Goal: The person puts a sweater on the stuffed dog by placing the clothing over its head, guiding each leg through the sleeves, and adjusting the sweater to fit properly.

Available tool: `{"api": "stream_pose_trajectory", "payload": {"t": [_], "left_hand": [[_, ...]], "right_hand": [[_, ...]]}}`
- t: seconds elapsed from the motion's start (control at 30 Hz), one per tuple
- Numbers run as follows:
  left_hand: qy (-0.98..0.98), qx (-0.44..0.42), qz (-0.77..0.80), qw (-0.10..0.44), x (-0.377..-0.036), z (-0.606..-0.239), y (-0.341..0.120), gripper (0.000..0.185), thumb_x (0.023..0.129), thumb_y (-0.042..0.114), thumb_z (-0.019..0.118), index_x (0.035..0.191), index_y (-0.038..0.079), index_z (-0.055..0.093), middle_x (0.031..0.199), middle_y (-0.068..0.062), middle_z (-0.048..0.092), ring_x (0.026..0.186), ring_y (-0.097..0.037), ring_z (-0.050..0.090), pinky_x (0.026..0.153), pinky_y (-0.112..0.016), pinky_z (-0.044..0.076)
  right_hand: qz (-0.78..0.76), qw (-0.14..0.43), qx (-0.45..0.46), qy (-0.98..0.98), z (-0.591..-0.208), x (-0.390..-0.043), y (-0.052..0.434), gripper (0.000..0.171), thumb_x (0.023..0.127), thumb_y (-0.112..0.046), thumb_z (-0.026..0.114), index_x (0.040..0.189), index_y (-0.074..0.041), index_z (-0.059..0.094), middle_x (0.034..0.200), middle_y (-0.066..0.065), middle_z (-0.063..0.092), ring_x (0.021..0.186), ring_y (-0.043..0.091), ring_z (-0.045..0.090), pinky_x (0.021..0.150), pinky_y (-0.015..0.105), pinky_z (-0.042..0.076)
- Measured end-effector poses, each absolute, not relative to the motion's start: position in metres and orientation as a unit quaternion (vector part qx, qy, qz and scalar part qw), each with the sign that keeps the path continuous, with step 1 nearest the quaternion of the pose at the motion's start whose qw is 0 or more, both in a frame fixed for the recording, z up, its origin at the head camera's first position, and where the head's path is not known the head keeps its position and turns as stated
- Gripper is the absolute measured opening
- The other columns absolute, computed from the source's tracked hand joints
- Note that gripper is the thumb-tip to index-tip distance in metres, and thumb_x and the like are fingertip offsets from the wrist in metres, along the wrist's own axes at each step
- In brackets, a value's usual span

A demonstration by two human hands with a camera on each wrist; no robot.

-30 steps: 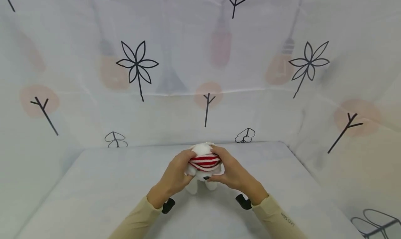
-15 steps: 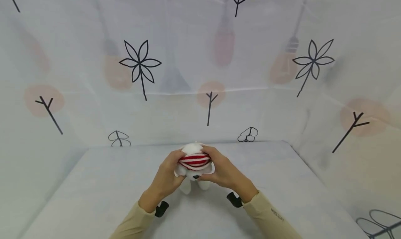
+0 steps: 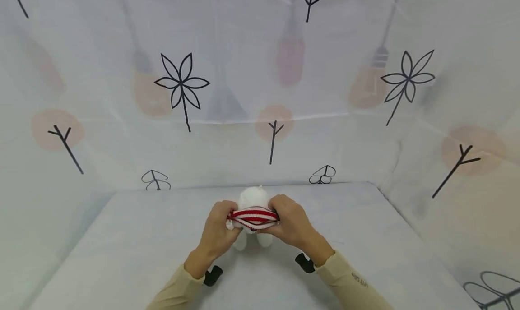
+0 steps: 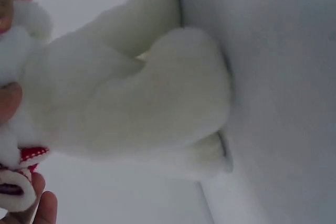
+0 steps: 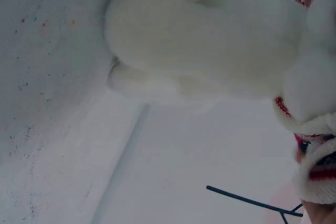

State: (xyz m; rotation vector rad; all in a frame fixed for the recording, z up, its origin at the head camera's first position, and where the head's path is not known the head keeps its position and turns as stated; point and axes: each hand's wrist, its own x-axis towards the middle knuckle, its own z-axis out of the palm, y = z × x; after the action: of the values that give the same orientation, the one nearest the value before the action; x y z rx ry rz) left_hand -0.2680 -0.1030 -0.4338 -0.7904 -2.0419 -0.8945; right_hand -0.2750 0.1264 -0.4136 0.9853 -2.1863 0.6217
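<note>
Both hands [image 3: 219, 226] [image 3: 290, 224], grip tight on striped hat [image 3: 253, 216] over plush toy [image 3: 253, 197].

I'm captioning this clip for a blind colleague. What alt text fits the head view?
Two hands, the left hand and right hand, each grip an end of a red-and-white striped knit band stretched across a small white plush toy standing on a white table. Behind hangs a pale cloth backdrop printed with black twigs and flowers.
</note>
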Motion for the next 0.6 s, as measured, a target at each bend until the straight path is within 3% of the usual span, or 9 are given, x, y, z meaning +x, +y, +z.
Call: {"api": "stream_pose_trajectory", "payload": {"t": [0.13, 0.2, 0.37, 0.6], "left_hand": [[-0.8, -0.344, -0.35, 0.345, -0.267, -0.431, -0.105, 0.052, 0.063, 0.003, 0.075, 0.108, 0.005, 0.049, 0.117, -0.009, 0.05, 0.119, -0.029, 0.046, 0.099, -0.041, 0.041], [-0.801, -0.363, -0.35, 0.323, -0.266, -0.427, -0.106, 0.057, 0.066, 0.008, 0.078, 0.113, 0.004, 0.048, 0.125, -0.011, 0.046, 0.124, -0.029, 0.043, 0.101, -0.043, 0.041], [-0.805, -0.389, -0.335, 0.299, -0.265, -0.418, -0.108, 0.051, 0.073, 0.012, 0.083, 0.111, 0.007, 0.05, 0.126, -0.013, 0.041, 0.112, -0.023, 0.051, 0.088, -0.037, 0.049], [-0.807, -0.396, -0.246, 0.364, -0.269, -0.42, -0.108, 0.034, 0.074, 0.009, 0.081, 0.092, 0.008, 0.052, 0.122, -0.02, 0.047, 0.095, -0.024, 0.055, 0.08, -0.035, 0.051]], "right_hand": [[0.24, 0.343, 0.383, -0.823, -0.416, -0.273, 0.123, 0.057, 0.066, -0.039, 0.087, 0.102, -0.009, 0.053, 0.109, 0.003, 0.056, 0.122, 0.03, 0.048, 0.097, 0.04, 0.045], [0.253, 0.34, 0.389, -0.818, -0.416, -0.273, 0.121, 0.059, 0.069, -0.037, 0.085, 0.108, -0.008, 0.053, 0.119, 0.008, 0.052, 0.122, 0.029, 0.047, 0.096, 0.039, 0.046], [0.25, 0.356, 0.43, -0.791, -0.416, -0.276, 0.117, 0.047, 0.075, -0.03, 0.083, 0.103, -0.006, 0.054, 0.117, 0.011, 0.047, 0.11, 0.022, 0.049, 0.088, 0.032, 0.049], [0.192, 0.421, 0.455, -0.761, -0.42, -0.284, 0.112, 0.038, 0.067, -0.015, 0.087, 0.084, -0.009, 0.055, 0.097, 0.008, 0.049, 0.097, 0.024, 0.049, 0.08, 0.035, 0.048]]}}
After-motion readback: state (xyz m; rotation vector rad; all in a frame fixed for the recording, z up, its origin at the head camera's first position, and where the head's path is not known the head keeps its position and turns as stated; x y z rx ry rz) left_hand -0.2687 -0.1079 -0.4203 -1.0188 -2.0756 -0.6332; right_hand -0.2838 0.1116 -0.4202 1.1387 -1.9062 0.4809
